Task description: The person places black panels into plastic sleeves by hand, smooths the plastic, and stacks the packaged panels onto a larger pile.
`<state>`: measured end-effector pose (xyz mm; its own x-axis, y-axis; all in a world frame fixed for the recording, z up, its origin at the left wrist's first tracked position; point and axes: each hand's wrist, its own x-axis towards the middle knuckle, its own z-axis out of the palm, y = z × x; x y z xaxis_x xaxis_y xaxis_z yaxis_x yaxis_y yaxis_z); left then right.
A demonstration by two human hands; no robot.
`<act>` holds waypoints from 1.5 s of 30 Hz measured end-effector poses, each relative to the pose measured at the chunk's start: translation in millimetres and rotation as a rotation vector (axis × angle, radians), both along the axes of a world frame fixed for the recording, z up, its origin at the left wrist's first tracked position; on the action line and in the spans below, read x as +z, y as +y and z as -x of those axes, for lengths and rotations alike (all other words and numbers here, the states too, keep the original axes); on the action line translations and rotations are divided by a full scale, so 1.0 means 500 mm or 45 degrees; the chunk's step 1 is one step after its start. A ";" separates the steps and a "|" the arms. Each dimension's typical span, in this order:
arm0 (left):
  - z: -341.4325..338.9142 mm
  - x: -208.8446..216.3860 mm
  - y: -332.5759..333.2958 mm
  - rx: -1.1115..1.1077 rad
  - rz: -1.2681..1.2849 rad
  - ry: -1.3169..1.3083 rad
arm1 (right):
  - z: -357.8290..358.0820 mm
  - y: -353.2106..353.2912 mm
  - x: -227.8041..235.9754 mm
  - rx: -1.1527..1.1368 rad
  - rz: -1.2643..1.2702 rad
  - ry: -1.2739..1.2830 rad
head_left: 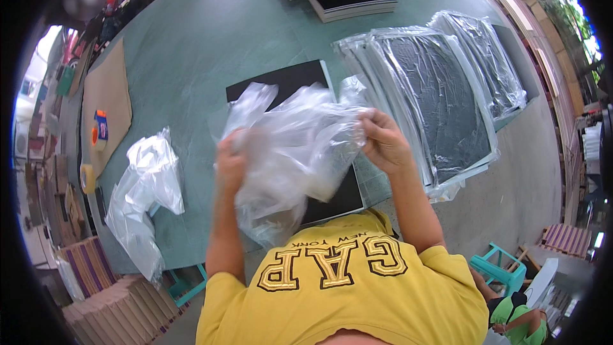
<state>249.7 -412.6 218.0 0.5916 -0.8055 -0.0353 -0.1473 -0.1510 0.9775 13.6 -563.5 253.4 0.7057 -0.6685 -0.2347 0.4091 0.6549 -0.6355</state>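
Observation:
A clear plastic bag [313,134] is stretched between my two hands, crumpled and partly blurred. My left hand [231,161] is closed on its left side, smeared somewhat by motion. With fingers pinched, my right hand [386,140] grips the bag's upper right edge. Beneath the bag lies a black flat panel [281,82] with a pale edge, largely covered by the plastic. Right of it, plastic-wrapped black panels [428,96] are piled in overlapping stacks.
Unwrapped black panels [351,3] are stacked at the green table's [185,57] far side. More clear bags [147,179] hang over its left edge, near a tape roll [87,179] and brown cardboard [105,102]. A teal stool [501,267] and another person [520,319] are at lower right.

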 end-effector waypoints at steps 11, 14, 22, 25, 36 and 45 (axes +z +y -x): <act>-0.129 0.087 0.192 0.695 0.268 -0.834 | 0.043 -0.014 -0.030 0.271 0.074 0.336; -0.019 0.110 0.081 0.242 0.272 -0.191 | -0.025 0.005 -0.006 0.341 0.050 0.121; 0.105 0.158 -0.022 -0.498 -0.055 -0.140 | -0.073 0.036 -0.005 0.310 -0.023 0.039; 0.150 0.151 -0.050 -0.434 0.034 -0.120 | -0.087 0.057 0.000 0.317 0.110 0.127; -0.107 0.062 0.106 0.575 -0.447 -0.286 | -0.001 -0.004 0.019 0.221 0.146 -0.070; 0.152 0.190 0.000 -0.851 0.021 -0.520 | -0.100 0.007 0.219 -0.191 0.988 -0.234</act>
